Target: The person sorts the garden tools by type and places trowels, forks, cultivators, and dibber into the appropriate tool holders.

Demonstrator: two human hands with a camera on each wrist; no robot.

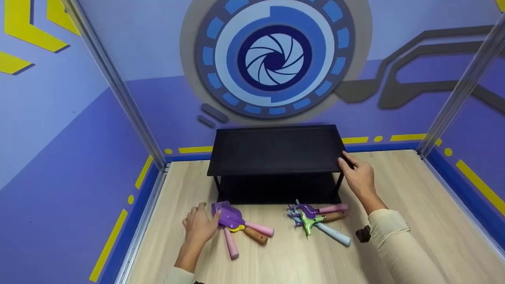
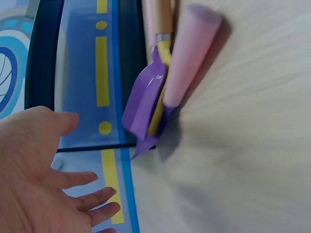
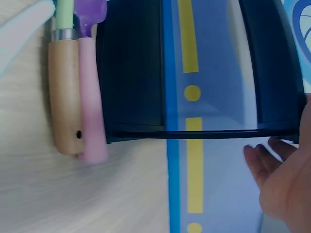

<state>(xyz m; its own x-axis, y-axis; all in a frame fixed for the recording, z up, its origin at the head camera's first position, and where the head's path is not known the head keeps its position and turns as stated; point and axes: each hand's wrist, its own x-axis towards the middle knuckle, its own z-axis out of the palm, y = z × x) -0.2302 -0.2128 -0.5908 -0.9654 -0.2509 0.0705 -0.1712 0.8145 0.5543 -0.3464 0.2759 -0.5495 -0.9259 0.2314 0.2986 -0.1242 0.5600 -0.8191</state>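
Note:
A black two-tier shelf [image 1: 276,152] stands at the back of the table. My right hand [image 1: 360,175] holds the right end of its top board, thumb at the front corner; in the right wrist view its fingers [image 3: 262,162] bend below the board's end. My left hand [image 1: 200,225] has its fingers spread beside a pile of garden hand tools. That pile has a purple shovel [image 1: 229,216] with a pink handle, a yellow-bladed tool with a wooden handle [image 1: 256,235], and another pink handle [image 1: 231,244]. In the left wrist view, the hand [image 2: 53,179] is apart from these tools.
A second pile, before the shelf's right front, holds a purple rake head [image 1: 309,210], a green rake head [image 1: 309,224], a light blue handle [image 1: 335,234], and a pink and a wooden handle [image 3: 65,97]. Patterned walls and metal posts [image 1: 130,106] bound the wooden table [image 1: 292,264].

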